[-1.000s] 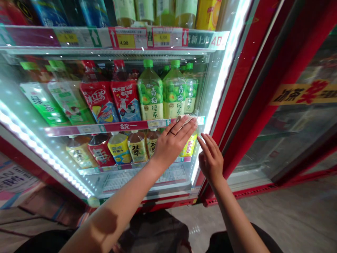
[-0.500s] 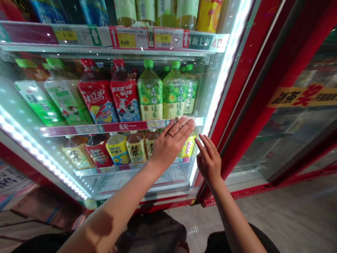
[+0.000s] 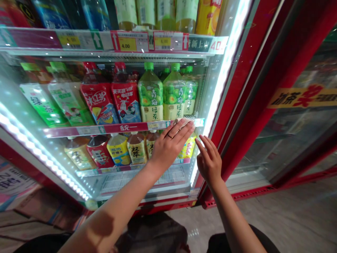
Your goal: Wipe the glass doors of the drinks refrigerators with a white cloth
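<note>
My left hand, with a ring on one finger, reaches across to the right end of the shelf label strip. Its fingers are stretched out flat, and something thin and whitish shows at the fingertips; I cannot make out what it is. Green tea bottles stand just above these fingers, and a yellow-labelled pack is partly hidden below. My right hand is raised by the lit right edge of the drinks fridge. Its fingers are apart and slightly bent, and no held thing shows.
Red-labelled tea bottles and more drinks fill the shelves to the left. A bright light strip runs down the fridge's left side. Another red-framed fridge door stands at right. Cartons lie at the lower left above the tiled floor.
The view has shifted slightly, so the upper shelves sit a little lower. Both hands stay in nearly the same places, with the left fingers still flat.
</note>
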Motion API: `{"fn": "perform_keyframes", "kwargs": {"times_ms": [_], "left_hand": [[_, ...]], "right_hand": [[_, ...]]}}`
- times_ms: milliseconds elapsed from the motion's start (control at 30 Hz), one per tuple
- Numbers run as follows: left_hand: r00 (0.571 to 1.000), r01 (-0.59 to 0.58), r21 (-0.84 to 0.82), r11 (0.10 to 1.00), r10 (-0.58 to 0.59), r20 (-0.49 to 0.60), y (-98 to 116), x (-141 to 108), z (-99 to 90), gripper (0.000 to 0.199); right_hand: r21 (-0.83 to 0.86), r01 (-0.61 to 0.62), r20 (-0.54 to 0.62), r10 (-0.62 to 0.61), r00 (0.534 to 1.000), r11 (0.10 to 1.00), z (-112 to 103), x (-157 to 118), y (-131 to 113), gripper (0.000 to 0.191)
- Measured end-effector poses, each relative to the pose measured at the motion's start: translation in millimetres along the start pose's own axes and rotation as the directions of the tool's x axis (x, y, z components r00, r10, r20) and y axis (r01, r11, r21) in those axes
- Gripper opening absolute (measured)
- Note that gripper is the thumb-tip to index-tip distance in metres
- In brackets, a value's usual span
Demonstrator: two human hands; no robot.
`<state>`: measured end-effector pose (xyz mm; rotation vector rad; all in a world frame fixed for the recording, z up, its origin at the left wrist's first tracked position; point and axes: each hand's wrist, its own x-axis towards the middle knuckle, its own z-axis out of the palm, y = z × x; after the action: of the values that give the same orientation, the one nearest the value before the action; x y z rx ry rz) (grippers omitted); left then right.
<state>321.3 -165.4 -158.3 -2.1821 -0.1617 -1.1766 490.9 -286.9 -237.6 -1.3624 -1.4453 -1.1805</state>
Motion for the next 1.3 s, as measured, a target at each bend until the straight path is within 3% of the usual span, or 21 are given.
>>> {"fn": "perform_keyframes", "kwargs": {"times_ms": [200,333,633,900,1167,1300], "left_hand": [[0.997,0.080,-0.027,0.996,-0.080,-0.003,-6,7,-3.9,0.067],[0.998,0.067,-0.023,0.997,-0.068,-0.004,-2,14,-1.4,0.064],[0.999,0.041,-0.004,0.999,-0.041,-0.025,-12,-11,-6.2,0.068],[0.996,0.089,-0.034,0.995,-0.089,0.022,-7,12,-6.3,0.069],[1.000,0.027,-0.004,1.000,-0.027,-0.001,-12,-15,-9.4,0.063],[0.997,0.076,-0.023,0.997,-0.076,0.005,-19,-8,-13.5,0.068]], "right_hand": [[0.018,0.000,0.002,0.000,1.000,1.000,-3,0,-1,0.082],[0.016,0.011,0.016,-0.012,1.000,1.000,-2,3,-3,0.079],[0.005,-0.002,0.013,0.002,1.000,1.000,-3,3,-2,0.078],[0.006,-0.002,0.045,0.002,0.999,1.000,-1,0,-3,0.074],[0.033,0.018,0.046,-0.019,0.999,0.999,0,4,-9,0.078],[0.057,0.008,0.106,-0.014,0.994,0.998,1,4,-11,0.079]]}}
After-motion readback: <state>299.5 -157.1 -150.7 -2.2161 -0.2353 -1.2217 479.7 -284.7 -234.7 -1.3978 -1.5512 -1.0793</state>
